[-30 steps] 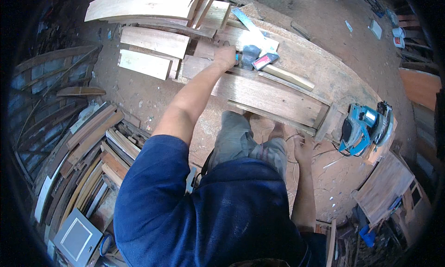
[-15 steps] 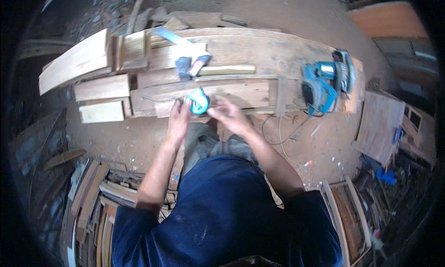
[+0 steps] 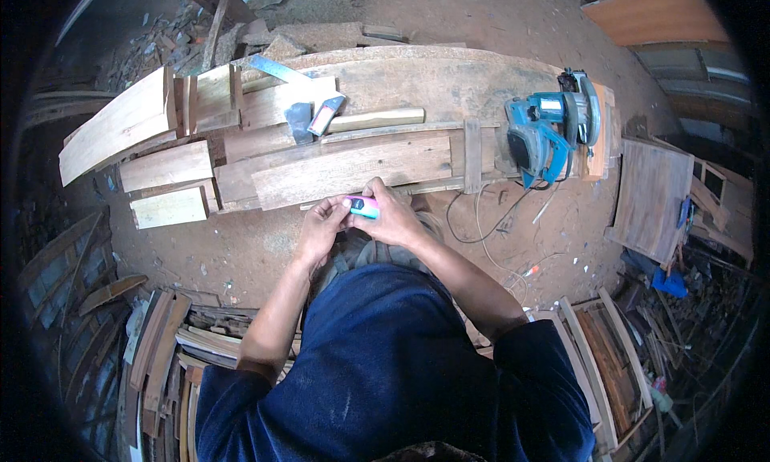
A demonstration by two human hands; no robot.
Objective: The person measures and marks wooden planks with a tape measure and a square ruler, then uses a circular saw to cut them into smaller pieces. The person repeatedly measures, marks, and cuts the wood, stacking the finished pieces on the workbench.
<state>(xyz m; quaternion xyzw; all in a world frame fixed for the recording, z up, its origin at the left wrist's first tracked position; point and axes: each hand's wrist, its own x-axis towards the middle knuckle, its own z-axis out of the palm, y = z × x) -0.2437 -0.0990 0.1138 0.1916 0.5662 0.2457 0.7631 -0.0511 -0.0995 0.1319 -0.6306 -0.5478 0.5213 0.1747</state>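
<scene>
Both my hands meet over the near edge of the workbench, around a small teal and pink tape measure (image 3: 365,208) with a black part on top. My right hand (image 3: 391,219) wraps its body from the right. The fingertips of my left hand (image 3: 322,226) pinch its left end; whether they grip the tape's tip is too small to make out. Just beyond lies a long planed board (image 3: 353,172), flat on the bench.
A teal circular saw (image 3: 553,129) rests at the bench's right end, its cord (image 3: 489,239) trailing to the floor. A flat blue strip (image 3: 277,68) lies near a dark pad-like piece (image 3: 298,123). Short boards (image 3: 166,166) fill the left end. Stacked timber (image 3: 156,346) stands behind my left side.
The tape measure has turned and come nearer to my body, lower in the view. My right hand has closed around it, and my left fingers have moved to its left end.
</scene>
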